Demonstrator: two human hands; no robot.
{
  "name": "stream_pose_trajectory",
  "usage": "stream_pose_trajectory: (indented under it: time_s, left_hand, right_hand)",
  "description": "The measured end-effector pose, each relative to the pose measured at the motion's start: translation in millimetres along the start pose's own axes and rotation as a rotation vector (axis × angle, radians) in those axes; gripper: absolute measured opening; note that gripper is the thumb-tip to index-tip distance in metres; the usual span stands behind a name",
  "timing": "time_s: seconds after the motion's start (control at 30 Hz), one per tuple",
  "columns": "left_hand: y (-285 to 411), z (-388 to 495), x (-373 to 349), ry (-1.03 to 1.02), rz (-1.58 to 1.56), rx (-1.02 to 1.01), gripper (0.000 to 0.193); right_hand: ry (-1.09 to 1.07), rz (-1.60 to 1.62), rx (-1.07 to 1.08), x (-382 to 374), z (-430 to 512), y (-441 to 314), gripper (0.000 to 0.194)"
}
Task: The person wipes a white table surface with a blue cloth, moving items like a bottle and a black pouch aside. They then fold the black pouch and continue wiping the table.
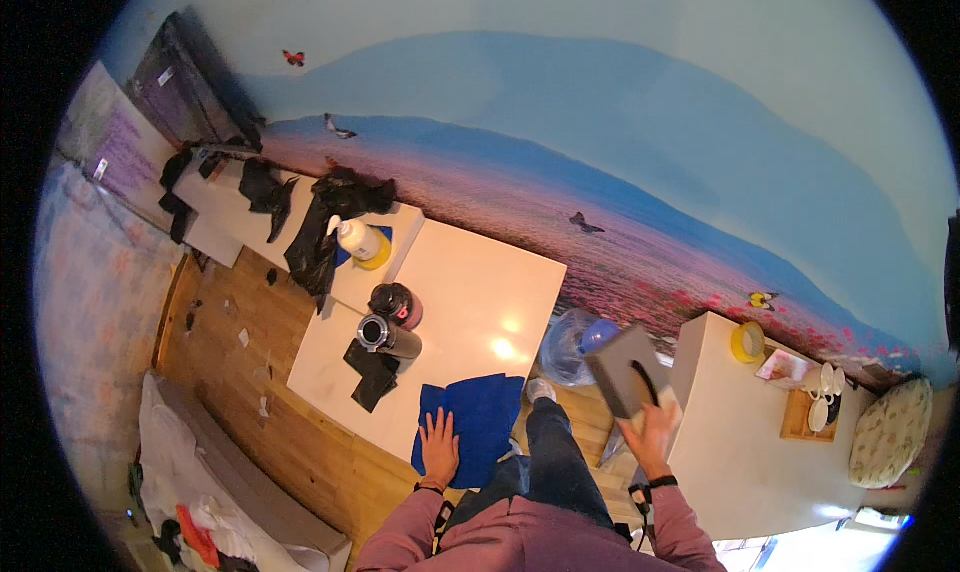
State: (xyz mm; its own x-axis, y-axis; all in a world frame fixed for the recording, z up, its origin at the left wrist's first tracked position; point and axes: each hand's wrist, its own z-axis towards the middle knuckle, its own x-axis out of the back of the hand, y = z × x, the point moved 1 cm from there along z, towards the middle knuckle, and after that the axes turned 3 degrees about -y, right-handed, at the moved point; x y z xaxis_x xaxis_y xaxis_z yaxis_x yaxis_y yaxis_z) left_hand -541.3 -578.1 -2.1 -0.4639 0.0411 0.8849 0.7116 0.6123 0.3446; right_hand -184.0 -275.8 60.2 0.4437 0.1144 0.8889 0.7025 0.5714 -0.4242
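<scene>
My left hand point(439, 447) lies flat, fingers apart, on a dark blue cloth point(480, 426) that covers the near corner of a white table point(457, 279) and hangs over its edge. To the right, my right hand point(654, 431) grips a grey box point(630, 373) with a dark curved opening, raised off the table beside the water bottle. Left of the cloth, a dark metal tumbler point(388, 337) and a black-lidded jar point(396, 303) stand close together. Folded black cloth or plastic pieces point(370, 373) lie next to them. A white pump bottle point(360, 243) stands farther back.
Black plastic bags point(319, 234) lie at the table's far left. A large clear plastic water bottle point(566, 347) stands between the table and a white cabinet point(750, 422). On the cabinet are yellow tape point(748, 342) and a wooden tray point(793, 416) with cups. Scraps litter the wooden floor point(247, 309).
</scene>
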Motion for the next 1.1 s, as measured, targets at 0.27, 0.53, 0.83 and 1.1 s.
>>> stream_pose_trajectory:
  time_s: [0.27,0.53,0.83,1.1]
  left_hand:
    - [49,10,94,0.348,-0.234,-0.225,0.084]
    - [34,-31,139,-0.130,-0.032,-0.223,0.080]
    - [-17,-107,108,-0.064,-0.250,0.066,0.065]
    - [-45,-192,97,0.066,-0.639,0.529,0.065]
  right_hand:
    - [-0.586,0.243,0.544,-55,125,-134,0.060]
    - [-1.072,0.306,1.015,-95,130,-221,0.057]
    - [-1.126,0.575,1.311,-146,92,-289,0.050]
    - [-0.551,0.060,0.679,-203,135,-260,0.074]
